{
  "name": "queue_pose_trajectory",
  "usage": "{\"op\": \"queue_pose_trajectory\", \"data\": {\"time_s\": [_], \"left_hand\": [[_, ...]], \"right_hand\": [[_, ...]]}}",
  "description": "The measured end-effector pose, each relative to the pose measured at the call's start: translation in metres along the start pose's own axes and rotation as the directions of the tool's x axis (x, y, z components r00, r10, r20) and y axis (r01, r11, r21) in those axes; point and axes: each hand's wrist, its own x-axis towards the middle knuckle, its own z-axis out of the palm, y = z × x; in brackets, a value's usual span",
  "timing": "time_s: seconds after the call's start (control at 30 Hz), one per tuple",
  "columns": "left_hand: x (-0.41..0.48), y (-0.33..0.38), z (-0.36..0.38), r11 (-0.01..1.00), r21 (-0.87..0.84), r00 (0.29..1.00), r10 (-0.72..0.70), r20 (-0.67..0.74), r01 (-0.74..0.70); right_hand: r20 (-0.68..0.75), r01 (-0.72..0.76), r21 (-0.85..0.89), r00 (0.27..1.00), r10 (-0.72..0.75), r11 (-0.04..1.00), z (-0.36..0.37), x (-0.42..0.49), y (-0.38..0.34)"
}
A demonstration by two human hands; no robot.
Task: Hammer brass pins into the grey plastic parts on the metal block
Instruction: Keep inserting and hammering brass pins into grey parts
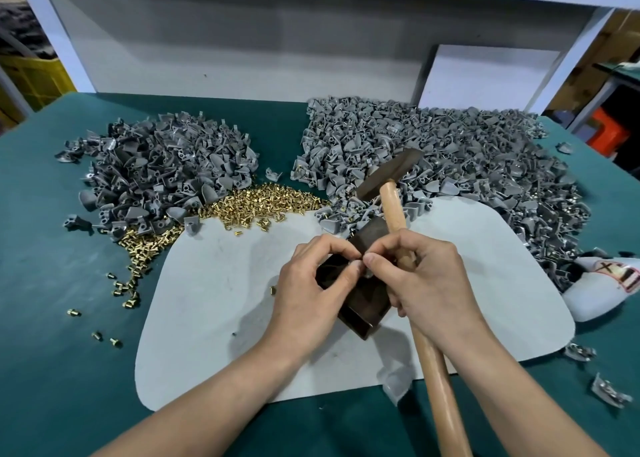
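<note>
Above the metal block (pixel 362 304) on the mat (pixel 207 301), a grey plastic part (pixel 357 265) is pinched by curled thumb and forefinger of left hand (pixel 304 294) and right hand (pixel 426 276), the hammer (pixel 394 211) also gripped in the latter.

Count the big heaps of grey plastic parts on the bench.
2. One heap lies at the far left of the green bench; the larger heap lies at the far right, behind the hammer head. Stray parts lie scattered besides.
</note>
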Motion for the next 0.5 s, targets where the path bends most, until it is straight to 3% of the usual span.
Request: {"op": "queue_pose_trajectory", "data": {"time_s": [0.37,0.5], "left_hand": [[-0.001,0.0024,0.0002,1.0,-0.001,1.0,-0.019,-0.009,0.019],[-0.0005,0.0028,-0.0002,1.0,0.007,1.0,-0.014,-0.011,0.014]], "right_hand": [[0.096,-0.053,-0.034,0.994,0.056,0.998,-0.0045,0.0004,-0.0031],[0.071,0.043,-0.224,0.997,-0.028,0.974,-0.0034,0.0012,-0.0033]]}}
